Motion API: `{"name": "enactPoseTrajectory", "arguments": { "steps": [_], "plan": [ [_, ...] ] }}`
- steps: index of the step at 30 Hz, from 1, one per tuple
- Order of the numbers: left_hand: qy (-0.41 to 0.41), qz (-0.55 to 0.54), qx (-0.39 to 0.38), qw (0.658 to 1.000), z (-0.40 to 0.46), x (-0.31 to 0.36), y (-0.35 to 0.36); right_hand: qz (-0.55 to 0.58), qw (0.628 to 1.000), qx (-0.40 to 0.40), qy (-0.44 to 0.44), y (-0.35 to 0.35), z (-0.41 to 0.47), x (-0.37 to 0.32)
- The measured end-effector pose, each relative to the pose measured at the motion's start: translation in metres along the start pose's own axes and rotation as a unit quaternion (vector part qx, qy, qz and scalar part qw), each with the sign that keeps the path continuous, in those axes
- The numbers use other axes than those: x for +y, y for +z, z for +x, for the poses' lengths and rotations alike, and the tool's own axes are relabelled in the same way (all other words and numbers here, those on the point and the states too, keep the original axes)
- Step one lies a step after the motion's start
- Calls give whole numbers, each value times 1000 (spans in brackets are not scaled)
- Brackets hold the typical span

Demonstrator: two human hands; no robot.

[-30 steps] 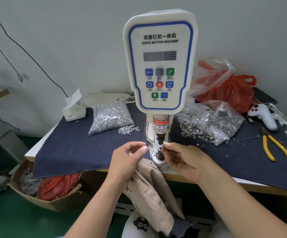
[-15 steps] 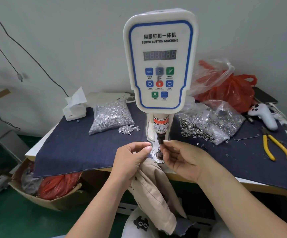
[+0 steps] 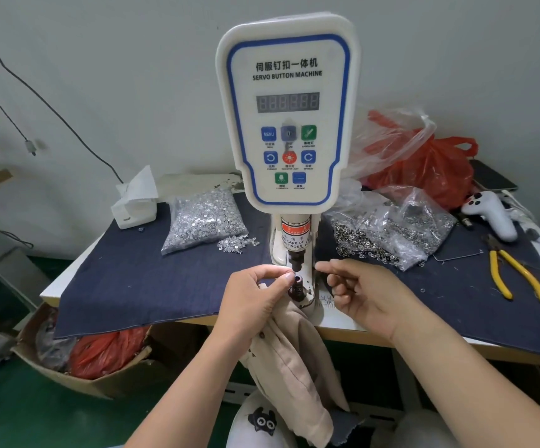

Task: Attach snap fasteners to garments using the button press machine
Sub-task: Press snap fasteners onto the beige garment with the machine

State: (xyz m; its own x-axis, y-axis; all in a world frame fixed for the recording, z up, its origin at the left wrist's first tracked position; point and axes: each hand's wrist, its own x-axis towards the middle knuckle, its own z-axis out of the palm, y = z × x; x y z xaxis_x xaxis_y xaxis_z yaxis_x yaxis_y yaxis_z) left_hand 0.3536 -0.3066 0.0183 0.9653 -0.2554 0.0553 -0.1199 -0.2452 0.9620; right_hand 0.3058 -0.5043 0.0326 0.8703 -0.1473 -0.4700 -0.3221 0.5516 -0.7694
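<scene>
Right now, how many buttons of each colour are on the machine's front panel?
Buttons on the machine panel:
Blue: 5 (MENU, the worn one beside it, two arrow buttons, bottom right)
Green: 2
Red: 1
Total: 8

The left hand pinches beige garment just left of the button machine lower die; the right hand, fingers loosely curled, hovers just right of it.
</scene>
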Motion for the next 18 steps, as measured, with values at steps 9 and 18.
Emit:
{"name": "enactPoseTrajectory", "arguments": {
  "steps": [9, 18],
  "plan": [
    [47, 111, -3, 993, 2, 8, 3, 27, 999, 39, -13, -24, 10, 11],
    [61, 164, -6, 985, 2, 18, 0, 31, 999, 35, -15, -25, 12, 13]
  ]
}}
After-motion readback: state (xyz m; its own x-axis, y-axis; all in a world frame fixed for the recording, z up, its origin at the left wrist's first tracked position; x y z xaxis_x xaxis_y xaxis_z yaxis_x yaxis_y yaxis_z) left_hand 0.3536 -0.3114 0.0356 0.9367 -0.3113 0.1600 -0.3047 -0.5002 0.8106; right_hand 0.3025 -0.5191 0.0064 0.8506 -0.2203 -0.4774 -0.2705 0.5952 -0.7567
